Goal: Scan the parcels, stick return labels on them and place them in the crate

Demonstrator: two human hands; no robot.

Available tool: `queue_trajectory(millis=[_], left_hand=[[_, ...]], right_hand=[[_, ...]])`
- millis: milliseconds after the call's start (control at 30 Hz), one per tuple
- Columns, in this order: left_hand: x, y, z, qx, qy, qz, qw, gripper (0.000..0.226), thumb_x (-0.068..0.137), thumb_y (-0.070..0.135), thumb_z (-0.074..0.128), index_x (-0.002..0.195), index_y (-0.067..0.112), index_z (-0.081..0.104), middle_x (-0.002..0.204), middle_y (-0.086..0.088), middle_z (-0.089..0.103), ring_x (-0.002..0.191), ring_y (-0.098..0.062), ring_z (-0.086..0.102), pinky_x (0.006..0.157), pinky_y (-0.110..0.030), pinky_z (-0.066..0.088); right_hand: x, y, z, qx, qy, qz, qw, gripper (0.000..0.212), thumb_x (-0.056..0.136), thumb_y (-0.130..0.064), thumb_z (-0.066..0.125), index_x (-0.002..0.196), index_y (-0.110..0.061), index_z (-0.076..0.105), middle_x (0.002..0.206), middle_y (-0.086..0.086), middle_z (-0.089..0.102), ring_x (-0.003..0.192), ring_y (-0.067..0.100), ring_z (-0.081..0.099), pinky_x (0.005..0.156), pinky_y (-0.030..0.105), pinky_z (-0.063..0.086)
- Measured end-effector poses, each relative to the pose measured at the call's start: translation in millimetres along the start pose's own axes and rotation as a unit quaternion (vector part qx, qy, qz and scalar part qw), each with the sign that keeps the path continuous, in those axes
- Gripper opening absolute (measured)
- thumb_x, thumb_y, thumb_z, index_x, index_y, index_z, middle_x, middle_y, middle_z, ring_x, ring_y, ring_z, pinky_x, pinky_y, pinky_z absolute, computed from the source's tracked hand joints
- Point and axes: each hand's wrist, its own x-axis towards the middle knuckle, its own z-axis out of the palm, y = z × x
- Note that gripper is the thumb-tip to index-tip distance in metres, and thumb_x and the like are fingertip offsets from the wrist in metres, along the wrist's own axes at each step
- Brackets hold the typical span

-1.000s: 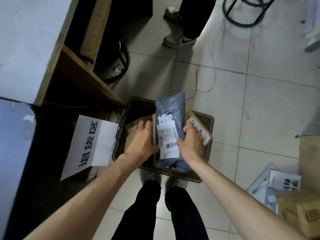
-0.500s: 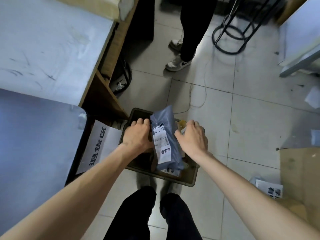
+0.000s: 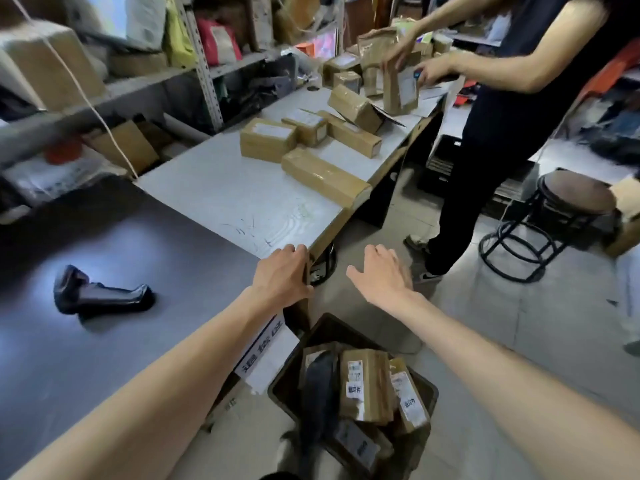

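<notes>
Both hands have come up out of the crate [image 3: 427, 393], leaving the grey parcel [image 3: 318, 386] down inside it, below the wrists, beside brown parcels [image 3: 372, 407] carrying return labels [image 3: 355, 389]. Left hand [image 3: 282, 275] sits at the table [image 3: 242, 202] edge, fingers close together and bent over the rim. Right hand [image 3: 381, 275] hangs in the air just beside it, fingers straight and apart, holding nothing. Well left of the left fingers lies the scanner [image 3: 100, 296]; beyond the fingertips, more boxes [image 3: 322, 174] wait on the tabletop.
</notes>
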Motion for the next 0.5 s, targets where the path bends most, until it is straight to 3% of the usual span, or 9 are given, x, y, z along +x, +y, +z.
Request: queue_trajectory(millis=[267,500], left_hand=[[-86.8,-68.9,-79.8,0.014,0.077,-0.116,0.990,0.056,0.076,0.040,0.074,0.120,0.016,0.048,0.116,-0.003,0.055,0.105,-0.024,0.054,0.069,-0.034,0.040],[-230.6,-163.5,-120.8,0.022,0.138,-0.316,0.938,0.059,0.075,0.048,0.072,0.118,0.016,0.048,0.118,-0.003,0.054,0.114,-0.027,0.054,0.080,-0.038,0.046]], right_hand=[[-10.8,-113.3,-46.2,-0.041,0.041,-0.181,0.982,0.047,0.095,-0.045,0.042,0.125,-0.009,0.050,0.128,0.010,0.052,0.119,0.029,0.045,0.090,0.039,0.040],[-70.6,-283.3,-40.1,-0.028,0.020,-0.393,0.919,0.046,0.095,-0.043,0.047,0.124,-0.008,0.051,0.126,0.012,0.055,0.119,0.031,0.047,0.092,0.040,0.042]])
